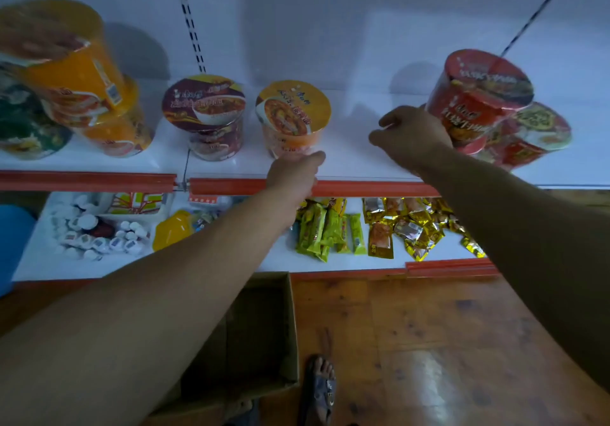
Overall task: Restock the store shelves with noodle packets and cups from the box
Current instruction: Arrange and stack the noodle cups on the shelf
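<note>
On the upper shelf [346, 165], reading from my left, a tilted stack of orange tubs [82, 72] comes first, then a purple cup [211, 112] standing upright, then an orange cup [293, 112] just beside it. My left hand [293, 178] is at the foot of that orange cup, back of the hand toward the camera. The cup sits directly beyond the knuckles, its long axis upright. I cannot tell whether the fingers wrap its base or only touch it (they are hidden behind the hand).

Next comes a bare stretch of shelf, then my right hand [412, 135], its fingers [379, 123] loosely curled and pointing left, with nothing visible in them. The red cup [478, 95], tilted atop another, lies on the wrist side, seemingly touching the hand.

The box [264, 326] is on the floor below, nearer my left arm, so I judge that arm should reach down for the next cup.
</note>
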### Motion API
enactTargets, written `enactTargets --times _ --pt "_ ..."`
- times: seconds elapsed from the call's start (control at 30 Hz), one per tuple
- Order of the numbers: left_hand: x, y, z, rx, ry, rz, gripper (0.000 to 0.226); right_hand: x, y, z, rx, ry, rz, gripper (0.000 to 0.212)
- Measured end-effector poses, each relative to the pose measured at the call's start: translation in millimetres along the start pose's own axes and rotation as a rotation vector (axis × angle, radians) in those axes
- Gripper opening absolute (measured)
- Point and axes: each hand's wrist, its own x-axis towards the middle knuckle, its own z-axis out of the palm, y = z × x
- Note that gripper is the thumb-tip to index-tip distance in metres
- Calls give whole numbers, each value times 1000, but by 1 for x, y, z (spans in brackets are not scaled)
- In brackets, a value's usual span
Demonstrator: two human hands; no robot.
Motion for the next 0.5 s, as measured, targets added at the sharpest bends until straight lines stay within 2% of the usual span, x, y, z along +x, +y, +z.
enactTargets --times 0.13,0.27,0.37,0.4,0.5 --pt "-20 0 36 60 -141 -79 20 -20 33 -25 -56 60 58 31" --pt "-27 -8 77 121 -226 -69 31 -28 68 -45 -102 84 112 28" --pt "-23 -10 106 156 -229 -42 22 -22 97 -53 -110 61 124 24" --pt "-20 -11 117 160 -226 -28 25 -18 108 -55 -108 54 130 25" --pt "-9 -16 150 196 -179 17 61 1 141 -57 -53 42 155 25"
